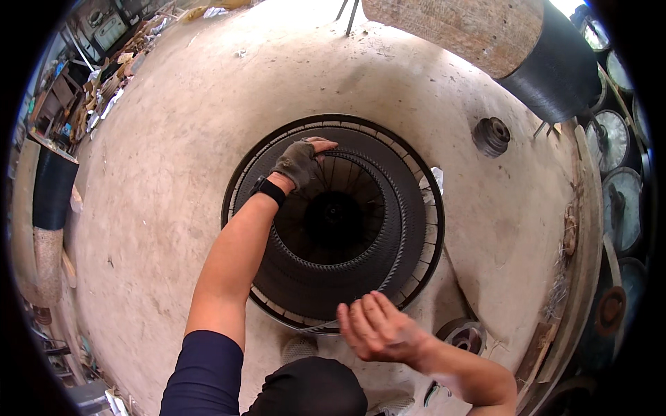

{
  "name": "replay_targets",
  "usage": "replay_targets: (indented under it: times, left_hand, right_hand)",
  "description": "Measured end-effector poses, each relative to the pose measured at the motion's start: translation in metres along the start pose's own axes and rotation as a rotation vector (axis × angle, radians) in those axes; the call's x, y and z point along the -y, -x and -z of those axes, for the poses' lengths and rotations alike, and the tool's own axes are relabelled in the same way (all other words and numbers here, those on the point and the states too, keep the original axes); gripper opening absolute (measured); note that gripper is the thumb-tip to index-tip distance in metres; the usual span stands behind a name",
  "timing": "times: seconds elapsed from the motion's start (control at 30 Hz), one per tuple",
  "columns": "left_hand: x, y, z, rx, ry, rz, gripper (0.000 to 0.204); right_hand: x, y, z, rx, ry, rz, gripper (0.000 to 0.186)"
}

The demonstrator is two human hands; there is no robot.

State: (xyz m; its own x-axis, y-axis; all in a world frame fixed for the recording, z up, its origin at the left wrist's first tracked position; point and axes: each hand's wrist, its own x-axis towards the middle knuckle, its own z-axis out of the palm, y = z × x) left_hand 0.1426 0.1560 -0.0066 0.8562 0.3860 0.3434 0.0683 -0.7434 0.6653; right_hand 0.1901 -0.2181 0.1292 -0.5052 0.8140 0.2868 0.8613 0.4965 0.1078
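Observation:
A wide dark coil [413, 236] of thin ribbed strip lies inside a round black wire-spoked reel [438, 184] on the floor before me. My left hand [300, 163], in a grey fingerless glove, reaches over the coil's far inner edge. Its fingers stretch to the right and touch the strip there. At the near right side of the reel, my bare right hand [378, 326] has its fingers curled around a loose ribbed strip [400, 253] that curves down from the coil. The palm side of that hand is hidden. Deep shadow fills the coil's spoked centre.
A small dark spool [491, 137] stands on the floor to the right. Another round metal piece [463, 338] sits by my right forearm. A large wood-and-black cylinder [479, 41] rests at the far right, with drums [614, 142] along the right edge. Clutter [114, 83] lines the left.

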Motion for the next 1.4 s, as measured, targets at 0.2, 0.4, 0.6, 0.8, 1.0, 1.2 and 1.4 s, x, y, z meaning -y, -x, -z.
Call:
replay_targets:
  times: [0.2, 0.4, 0.6, 0.8, 1.0, 1.2, 1.4]
  left_hand:
    - [0.0, 0.006, -0.01, -0.011, -0.279, -0.075, 0.057]
    - [-0.002, 0.005, -0.01, 0.075, -0.382, -0.053, 0.061]
    - [-0.019, 0.001, -0.005, 0.242, -0.65, -0.03, 0.063]
    - [-0.063, 0.029, 0.042, -0.011, -0.038, 0.172, 0.04]
    - [-0.152, 0.168, 0.062, -0.369, 0.407, 0.355, 0.026]
    - [-0.185, 0.252, -0.005, -0.726, 0.499, 0.697, 0.034]
    - [-0.194, 0.26, -0.026, -0.842, 1.175, 0.733, 0.032]
  right_hand:
    - [0.029, -0.028, -0.029, -0.11, -0.012, -0.147, 0.028]
    - [0.042, -0.041, -0.058, -0.142, 0.01, -0.25, 0.028]
    - [0.046, -0.043, -0.072, -0.148, 0.033, -0.268, 0.03]
    - [0.052, -0.045, -0.08, -0.164, 0.036, -0.309, 0.03]
    - [0.052, -0.047, -0.082, -0.164, 0.054, -0.36, 0.029]
    - [0.052, -0.059, -0.08, -0.212, 0.033, -0.361, 0.027]
    - [0.057, -0.059, -0.087, -0.175, 0.057, -0.405, 0.029]
